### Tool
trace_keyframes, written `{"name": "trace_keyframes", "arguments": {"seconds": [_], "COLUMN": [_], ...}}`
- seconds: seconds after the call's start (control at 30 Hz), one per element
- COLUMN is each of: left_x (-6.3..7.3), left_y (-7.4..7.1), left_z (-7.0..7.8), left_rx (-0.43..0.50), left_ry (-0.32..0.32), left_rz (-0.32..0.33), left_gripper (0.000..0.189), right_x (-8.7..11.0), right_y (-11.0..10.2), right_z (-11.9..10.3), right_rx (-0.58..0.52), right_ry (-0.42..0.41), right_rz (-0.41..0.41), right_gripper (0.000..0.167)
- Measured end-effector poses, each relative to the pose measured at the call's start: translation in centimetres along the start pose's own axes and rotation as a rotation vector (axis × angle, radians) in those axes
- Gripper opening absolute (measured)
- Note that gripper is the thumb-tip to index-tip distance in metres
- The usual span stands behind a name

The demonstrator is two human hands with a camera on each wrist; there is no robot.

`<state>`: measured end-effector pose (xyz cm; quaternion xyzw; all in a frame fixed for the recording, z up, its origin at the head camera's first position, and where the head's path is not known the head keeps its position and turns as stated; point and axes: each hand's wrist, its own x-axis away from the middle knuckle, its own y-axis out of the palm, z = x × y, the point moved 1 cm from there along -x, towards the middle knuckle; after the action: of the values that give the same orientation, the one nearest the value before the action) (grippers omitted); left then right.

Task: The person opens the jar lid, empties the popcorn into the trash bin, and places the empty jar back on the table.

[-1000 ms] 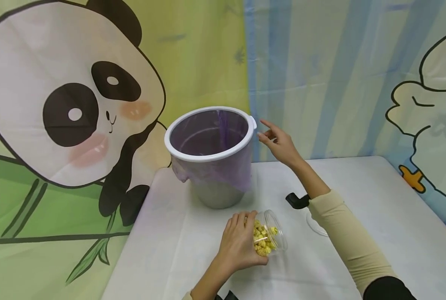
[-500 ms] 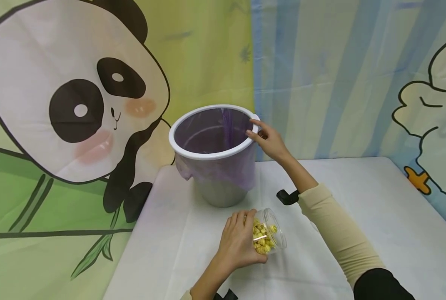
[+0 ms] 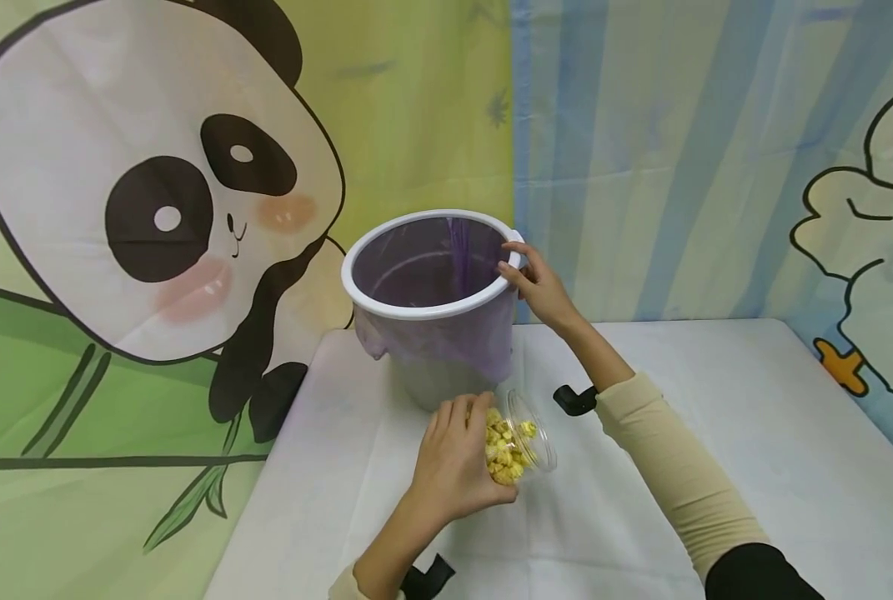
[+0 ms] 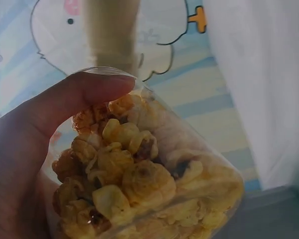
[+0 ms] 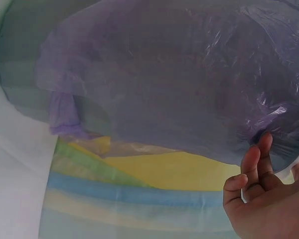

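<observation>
My left hand [image 3: 452, 462] grips a clear plastic jar [image 3: 544, 450] of yellow popcorn [image 3: 502, 454]. The jar is tipped on its side, its open mouth facing right, in front of the bin. In the left wrist view the thumb lies over the jar [image 4: 189, 144] and the popcorn stays inside. A grey trash can [image 3: 425, 312] with a white rim stands at the back of the table, lined with a thin purple bag [image 3: 461, 337]. My right hand [image 3: 542, 287] holds the can's rim at its right side, thumb and fingers curled about it; the right wrist view shows fingers [image 5: 250, 164] by the bag.
A white cloth covers the table [image 3: 641, 467]. Behind it hangs a printed curtain with a panda [image 3: 161, 192] on the left and a white cartoon figure on the right. Black camera mounts [image 3: 575, 400] sit on both wrists.
My right hand has moved left onto the can's rim and taken hold of it. My left hand has carried the jar up and slightly left, nearer the can. The round lid is now hidden.
</observation>
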<state>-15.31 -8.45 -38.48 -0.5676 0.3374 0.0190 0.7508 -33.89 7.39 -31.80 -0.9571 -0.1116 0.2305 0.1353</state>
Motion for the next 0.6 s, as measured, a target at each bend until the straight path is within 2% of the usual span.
{"name": "trace_keyframes", "arguments": {"seconds": [0.13, 0.27, 0.4, 0.5, 0.6], "left_x": [-1.8, -4.1, -6.9, -9.3, -11.8], "left_y": [-3.8, -7.9, -11.6, -13.8, -15.1], "left_z": [-0.6, -1.4, -2.4, -3.3, -4.6], "left_rx": [-0.013, -0.072, -0.136, -0.162, -0.199], "left_ry": [0.015, 0.019, 0.005, -0.054, -0.141], "left_rz": [0.078, 0.140, 0.176, 0.155, 0.117], "left_gripper": [0.102, 0.104, 0.106, 0.107, 0.110], "right_x": [-0.6, -0.7, -0.6, -0.2, 0.2], "right_y": [0.2, 0.2, 0.2, 0.3, 0.5], "right_z": [1.9, 2.0, 1.7, 0.6, -0.5], "right_rx": [0.002, -0.004, -0.022, -0.047, -0.061], "right_ry": [-0.011, -0.012, 0.004, 0.005, -0.004], "right_rz": [0.000, -0.009, -0.014, -0.012, -0.013], "right_gripper": [0.046, 0.047, 0.043, 0.041, 0.042]}}
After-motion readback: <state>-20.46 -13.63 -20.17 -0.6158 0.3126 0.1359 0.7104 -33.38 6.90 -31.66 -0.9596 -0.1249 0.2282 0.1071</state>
